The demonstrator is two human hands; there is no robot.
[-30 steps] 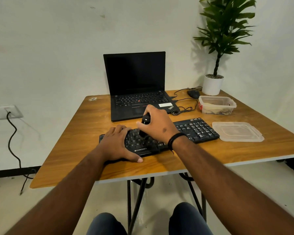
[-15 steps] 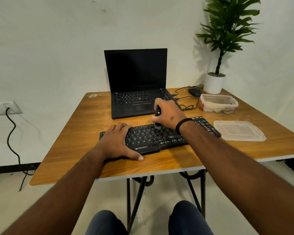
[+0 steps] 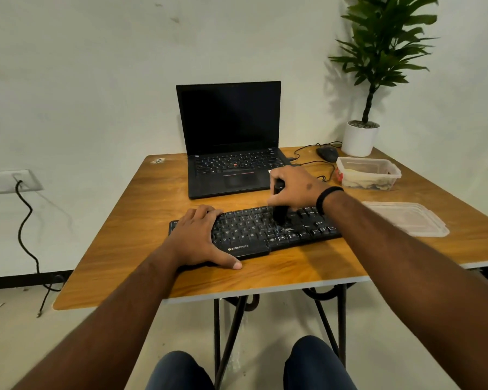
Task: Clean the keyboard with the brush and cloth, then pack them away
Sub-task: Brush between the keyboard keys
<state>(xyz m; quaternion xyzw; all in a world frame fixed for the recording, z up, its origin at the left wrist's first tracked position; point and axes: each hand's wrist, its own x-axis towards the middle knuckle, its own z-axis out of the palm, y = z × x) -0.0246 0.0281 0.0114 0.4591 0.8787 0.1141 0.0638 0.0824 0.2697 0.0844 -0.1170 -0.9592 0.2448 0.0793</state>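
On the keyboard (image 3: 265, 230), left hand (image 3: 200, 237) rests flat; right hand (image 3: 295, 190) grips brush (image 3: 279, 205).

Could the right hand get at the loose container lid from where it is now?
Probably yes. The lid lies bare on the table just right of the keyboard, nothing on it, but the right hand grips the brush.

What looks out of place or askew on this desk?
The keyboard lies slightly askew to the table edge, its right end farther back. A plug dangles loose near the floor. Nothing is spilled or damaged.
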